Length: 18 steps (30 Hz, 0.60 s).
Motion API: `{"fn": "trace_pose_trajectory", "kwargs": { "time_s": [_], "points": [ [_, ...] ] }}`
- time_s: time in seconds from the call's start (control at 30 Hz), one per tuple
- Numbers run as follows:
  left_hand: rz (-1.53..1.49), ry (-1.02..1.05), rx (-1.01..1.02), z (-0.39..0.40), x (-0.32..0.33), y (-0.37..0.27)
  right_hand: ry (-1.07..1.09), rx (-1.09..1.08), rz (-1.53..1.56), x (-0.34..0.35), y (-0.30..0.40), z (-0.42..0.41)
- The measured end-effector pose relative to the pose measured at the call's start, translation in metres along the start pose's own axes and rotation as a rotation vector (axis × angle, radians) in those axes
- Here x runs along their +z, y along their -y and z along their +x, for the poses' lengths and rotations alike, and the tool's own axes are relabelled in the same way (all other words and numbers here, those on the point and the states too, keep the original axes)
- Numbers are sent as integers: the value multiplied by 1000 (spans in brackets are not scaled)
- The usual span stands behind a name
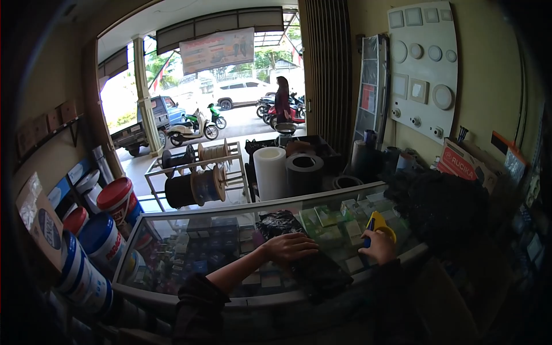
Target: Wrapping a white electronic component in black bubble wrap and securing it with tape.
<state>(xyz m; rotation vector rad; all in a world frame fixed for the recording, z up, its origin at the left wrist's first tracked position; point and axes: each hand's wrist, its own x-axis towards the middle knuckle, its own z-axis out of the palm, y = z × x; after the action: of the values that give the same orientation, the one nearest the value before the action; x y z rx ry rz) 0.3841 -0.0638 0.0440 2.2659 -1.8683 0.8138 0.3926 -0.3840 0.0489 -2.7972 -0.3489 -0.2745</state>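
Note:
A black plastic-wrapped bundle (pixel 319 267) lies slantwise on the glass top of a display case (pixel 202 217). My left hand (pixel 291 248) rests flat across its upper part, palm down, with nothing visibly gripped. To the right, my right hand (pixel 380 246) is closed around a yellow and blue tape dispenser (pixel 379 223), held just above or on the glass. Small boxes (pixel 327 215) show through the glass beneath both hands. The lower end of the bundle is dim near the case's front edge.
Heaped black plastic bags (pixel 435 207) lie at the case's right end. Paint buckets (pixel 101 237) stand along the left. Beyond the case are cable spools (pixel 194 187), a white roll (pixel 270 172) and a dark roll (pixel 304 172). A person (pixel 282 99) is outside near parked motorbikes.

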Motion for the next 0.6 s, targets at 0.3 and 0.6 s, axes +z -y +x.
{"fn": "trace_pose_trajectory", "kwargs": {
  "time_s": [0.3,0.6],
  "points": [
    [-24,-47,221,-1,20,51,-774,-72,644,-146,-28,143],
    [33,334,234,-7,-26,43,-380,-24,689,-74,50,65]
  ]
}}
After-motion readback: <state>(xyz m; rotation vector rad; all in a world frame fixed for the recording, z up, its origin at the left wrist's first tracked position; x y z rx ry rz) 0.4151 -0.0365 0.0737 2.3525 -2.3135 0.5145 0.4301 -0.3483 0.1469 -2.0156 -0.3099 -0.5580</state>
